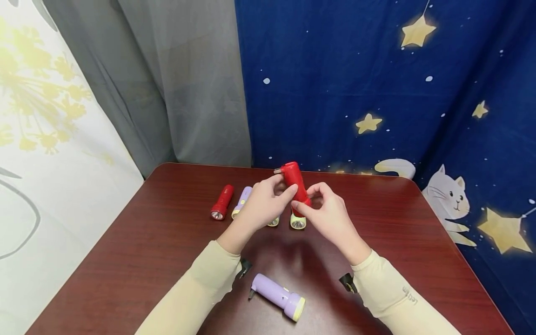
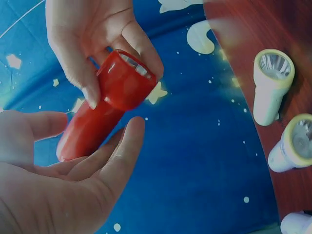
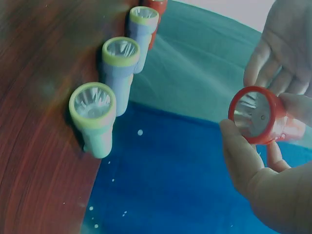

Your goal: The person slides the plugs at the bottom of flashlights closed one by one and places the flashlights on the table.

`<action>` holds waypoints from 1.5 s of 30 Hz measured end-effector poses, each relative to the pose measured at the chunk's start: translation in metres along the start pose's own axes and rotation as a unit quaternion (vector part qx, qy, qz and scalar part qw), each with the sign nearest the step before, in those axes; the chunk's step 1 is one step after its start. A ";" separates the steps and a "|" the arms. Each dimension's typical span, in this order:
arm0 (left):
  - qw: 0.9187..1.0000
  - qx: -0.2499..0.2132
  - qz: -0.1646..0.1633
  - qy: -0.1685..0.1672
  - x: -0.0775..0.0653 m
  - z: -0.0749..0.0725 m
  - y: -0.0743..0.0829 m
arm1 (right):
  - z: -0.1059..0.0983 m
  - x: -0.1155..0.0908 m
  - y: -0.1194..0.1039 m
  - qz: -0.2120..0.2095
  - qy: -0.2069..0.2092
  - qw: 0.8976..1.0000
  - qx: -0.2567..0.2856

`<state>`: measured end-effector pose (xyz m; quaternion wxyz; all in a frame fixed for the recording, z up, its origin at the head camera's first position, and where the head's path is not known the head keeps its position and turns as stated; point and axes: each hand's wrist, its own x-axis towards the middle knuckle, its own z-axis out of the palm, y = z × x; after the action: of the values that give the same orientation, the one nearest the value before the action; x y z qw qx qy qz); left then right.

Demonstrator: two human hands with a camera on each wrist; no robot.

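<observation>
Red torch (image 1: 294,179) is raised over the table (image 1: 377,200), between your two hands. Read its long axis in the head view: it slants from the tail (image 1: 290,167), at upper left, to the lens (image 3: 251,114) end, at lower right. The metal prongs (image 1: 278,170) project leftward from the tail. Your right hand (image 1: 331,214) is nearer the lens end and grips it between thumb and fingers. Your left hand (image 1: 264,200) is nearer the tail, thumb against the body, fingers loosely extended beneath; how much weight it bears, you cannot tell. Note the purple torch (image 1: 274,295) lying on the table nearer your body, lens end to the right.
</observation>
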<state>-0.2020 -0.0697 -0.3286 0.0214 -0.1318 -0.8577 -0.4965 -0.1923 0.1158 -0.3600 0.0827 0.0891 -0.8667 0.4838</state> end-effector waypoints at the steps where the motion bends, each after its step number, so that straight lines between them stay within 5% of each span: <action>1: 1.000 -0.009 -0.001 0.000 0.000 0.000 0.000 | 0.002 -0.001 -0.001 -0.001 -0.001 1.000 -0.001; 13: 0.997 -0.067 -0.013 -0.022 0.002 0.001 -0.004 | 0.014 -0.013 -0.006 -0.069 0.020 0.997 -0.034; 23: 0.992 -0.102 -0.012 -0.070 0.002 0.001 -0.013 | 0.005 -0.009 -0.008 -0.125 0.000 0.992 -0.027; 33: 0.991 -0.064 -0.013 -0.114 0.000 0.002 -0.011 | -0.002 -0.005 -0.005 -0.150 -0.045 0.986 -0.060; 45: 0.991 -0.056 -0.019 -0.118 -0.002 0.007 -0.011 | 0.001 -0.008 -0.007 -0.165 -0.023 0.983 -0.081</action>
<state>-0.2025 -0.0690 -0.3415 -0.0966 -0.1737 -0.8274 -0.5252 -0.1834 0.1117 -0.3567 0.1486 0.2353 -0.8781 0.3892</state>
